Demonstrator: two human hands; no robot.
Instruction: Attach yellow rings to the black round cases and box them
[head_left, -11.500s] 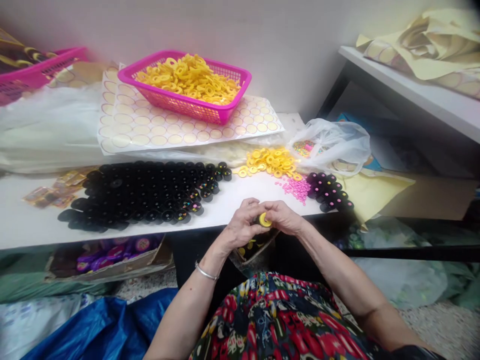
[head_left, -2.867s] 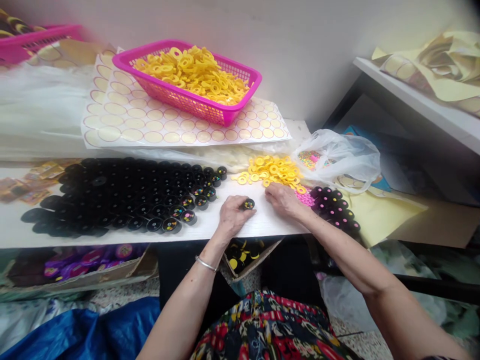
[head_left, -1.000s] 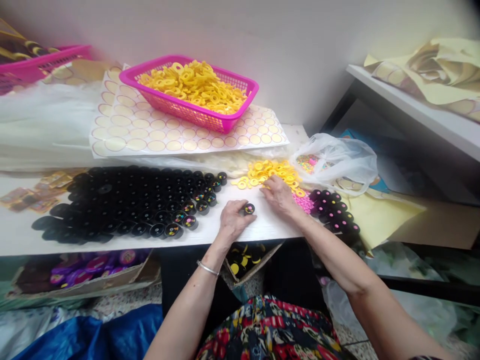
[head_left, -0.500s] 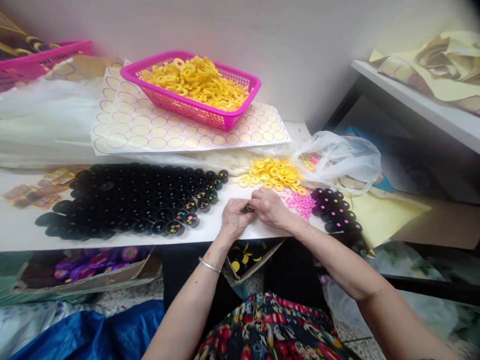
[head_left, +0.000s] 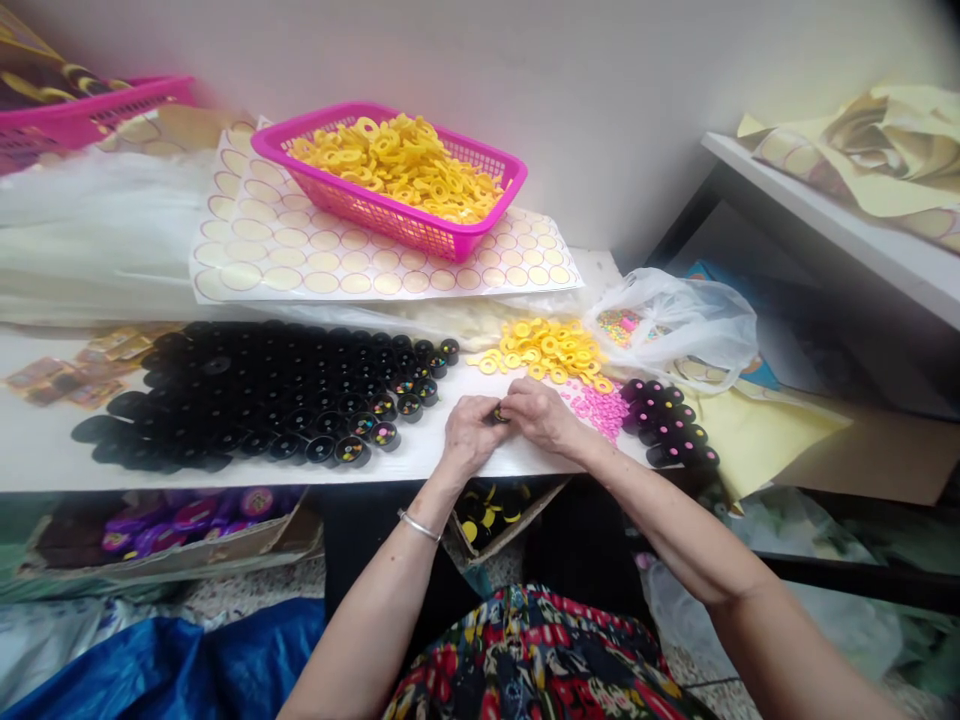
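We find the left hand (head_left: pixel 470 435) curled round a small black cup (head_left: pixel 496 413), presumably to steady it low over the white table (head_left: pixel 431 450). The right hand (head_left: pixel 538 412) bunches its fingertips at the cup's top; whether they pinch anything, we cannot tell. Just beyond lie loose yellow rings (head_left: pixel 551 348) and pink pieces (head_left: pixel 598 406), likely kept near for short reaches. Black cups stand packed in rows (head_left: pixel 277 395) to the left, perhaps to save room. Farther back, we note a pink basket (head_left: pixel 390 218) heaped with more yellow rings.
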